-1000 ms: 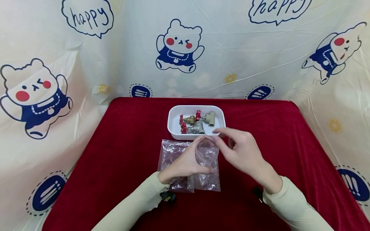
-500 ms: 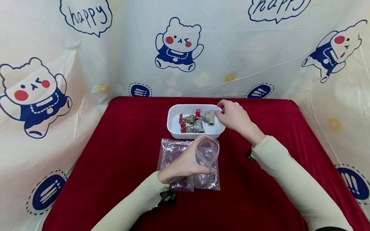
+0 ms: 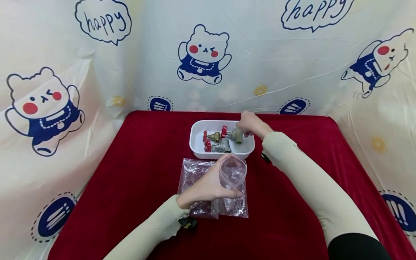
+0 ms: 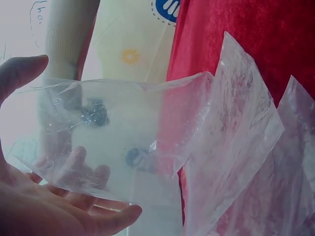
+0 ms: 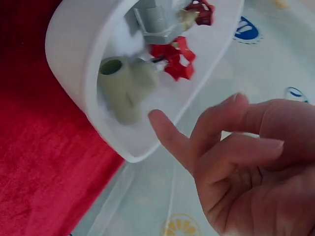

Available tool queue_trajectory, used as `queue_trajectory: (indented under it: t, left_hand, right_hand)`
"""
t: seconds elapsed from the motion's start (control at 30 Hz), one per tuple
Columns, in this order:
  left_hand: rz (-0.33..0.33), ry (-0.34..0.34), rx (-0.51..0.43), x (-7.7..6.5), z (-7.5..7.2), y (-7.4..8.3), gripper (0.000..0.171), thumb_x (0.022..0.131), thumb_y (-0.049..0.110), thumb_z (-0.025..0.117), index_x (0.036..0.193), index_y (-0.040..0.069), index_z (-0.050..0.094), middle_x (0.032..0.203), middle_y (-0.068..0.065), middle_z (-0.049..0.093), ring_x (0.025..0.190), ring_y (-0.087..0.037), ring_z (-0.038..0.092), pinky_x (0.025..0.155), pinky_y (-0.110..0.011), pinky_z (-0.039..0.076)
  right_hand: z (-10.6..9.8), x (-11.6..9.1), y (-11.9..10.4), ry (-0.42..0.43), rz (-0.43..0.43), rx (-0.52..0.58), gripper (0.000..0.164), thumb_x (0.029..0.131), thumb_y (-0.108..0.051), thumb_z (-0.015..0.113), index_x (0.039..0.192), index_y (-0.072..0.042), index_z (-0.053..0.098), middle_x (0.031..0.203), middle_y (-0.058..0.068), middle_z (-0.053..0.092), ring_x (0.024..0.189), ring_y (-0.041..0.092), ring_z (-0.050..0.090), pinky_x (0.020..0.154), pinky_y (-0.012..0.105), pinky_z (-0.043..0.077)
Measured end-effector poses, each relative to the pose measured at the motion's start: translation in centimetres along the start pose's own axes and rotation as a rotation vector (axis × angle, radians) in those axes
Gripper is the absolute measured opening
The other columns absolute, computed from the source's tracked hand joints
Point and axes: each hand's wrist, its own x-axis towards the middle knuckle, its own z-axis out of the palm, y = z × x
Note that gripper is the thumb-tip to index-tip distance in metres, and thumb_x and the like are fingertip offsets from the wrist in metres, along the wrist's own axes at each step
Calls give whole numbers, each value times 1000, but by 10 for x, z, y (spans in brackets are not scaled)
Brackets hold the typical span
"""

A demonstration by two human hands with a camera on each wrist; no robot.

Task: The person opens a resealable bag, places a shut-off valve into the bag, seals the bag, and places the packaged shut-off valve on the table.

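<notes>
My left hand (image 3: 203, 186) grips a clear plastic zip bag (image 3: 233, 171), its mouth spread wide between thumb and fingers. Through the film in the left wrist view, several fingertips (image 4: 81, 167) show behind the bag. My right hand (image 3: 251, 123) is over the right end of a white tray (image 3: 208, 156), beside a red-handled valve with a grey-green tee body (image 3: 238, 136). In the right wrist view its index finger (image 5: 170, 137) reaches toward that tee, the other fingers bent, nothing held. A brass valve (image 3: 214, 137) and a silver valve (image 3: 222, 146), both red-handled, lie left of it.
More clear zip bags (image 3: 192, 168) lie flat on the red cloth (image 3: 146, 162), under and beside the left hand. The tray stands just behind them. A printed curtain (image 3: 260, 65) encloses the back and sides.
My right hand has left the bag's mouth and travelled forward to the tray, ending over the grey-green valve. The left hand keeps its hold on the bag in the same place.
</notes>
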Motion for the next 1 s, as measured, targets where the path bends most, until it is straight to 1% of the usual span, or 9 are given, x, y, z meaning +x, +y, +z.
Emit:
queue_trajectory:
  t: [0.07, 0.17, 0.27, 0.43, 0.5, 0.6, 0.73, 0.9, 1.0]
  left_hand:
    - [-6, -3, 3, -1, 1, 1, 88, 73, 19, 96, 146, 20, 47, 137, 3, 55, 130, -19, 53, 104, -46, 52]
    - [-6, -9, 0, -1, 2, 1, 90, 74, 20, 95, 148, 18, 45, 140, 0, 55, 133, -25, 52, 103, -47, 53]
    - [-5, -7, -2, -3, 1, 1, 91, 74, 21, 95, 149, 18, 44, 141, -6, 54, 134, -32, 52, 104, -50, 52]
    - [-7, -1, 9, -3, 1, 1, 86, 75, 21, 95, 146, 21, 46, 140, -7, 56, 132, -20, 53, 105, -50, 51]
    - [0, 0, 7, -2, 1, 1, 84, 75, 21, 95, 145, 21, 47, 139, -6, 56, 131, -17, 53, 106, -50, 50]
    - [15, -3, -7, -1, 1, 1, 82, 75, 18, 94, 143, 20, 48, 140, -8, 56, 132, -20, 53, 105, -51, 51]
    - [29, -8, -28, 0, 1, 2, 81, 74, 15, 94, 142, 17, 49, 140, -11, 54, 133, -26, 53, 103, -55, 52]
    - [43, -8, -37, 0, 0, 2, 82, 74, 12, 94, 142, 6, 48, 140, -16, 53, 134, -34, 52, 102, -56, 52]
    - [42, -7, -38, 0, 0, 1, 83, 74, 12, 94, 143, 6, 48, 139, -17, 53, 134, -36, 52, 102, -54, 53]
  right_hand:
    - [4, 6, 2, -51, 25, 7, 19, 99, -9, 51, 105, 6, 60, 75, 14, 61, 50, 16, 55, 44, 23, 42]
    - [10, 12, 5, -85, 63, 3, 19, 98, -8, 52, 107, 6, 61, 78, 14, 61, 47, 13, 50, 44, 22, 41]
    - [16, 17, 6, -86, 82, 6, 16, 96, -9, 56, 105, 4, 61, 81, 13, 60, 48, 13, 50, 44, 22, 43]
    - [28, 26, 6, -73, 101, -5, 17, 94, -9, 59, 105, 3, 65, 75, 10, 56, 50, 13, 48, 45, 23, 41]
    - [32, 26, 5, -68, 109, -14, 17, 93, -8, 61, 105, 3, 66, 76, 11, 57, 53, 15, 50, 47, 25, 42]
    - [36, 24, 4, -59, 117, -38, 17, 91, -8, 66, 104, 3, 67, 81, 13, 61, 56, 16, 54, 50, 26, 46]
    - [38, 21, 5, -53, 130, -5, 20, 90, -9, 74, 104, 4, 68, 87, 16, 65, 55, 18, 62, 53, 28, 55]
    - [40, 25, 7, -25, 135, 64, 20, 90, -6, 75, 103, 6, 66, 91, 20, 67, 53, 20, 68, 55, 32, 60]
    - [42, 27, 8, -11, 138, 79, 21, 91, -7, 74, 106, 6, 66, 95, 21, 68, 55, 20, 69, 55, 32, 60]
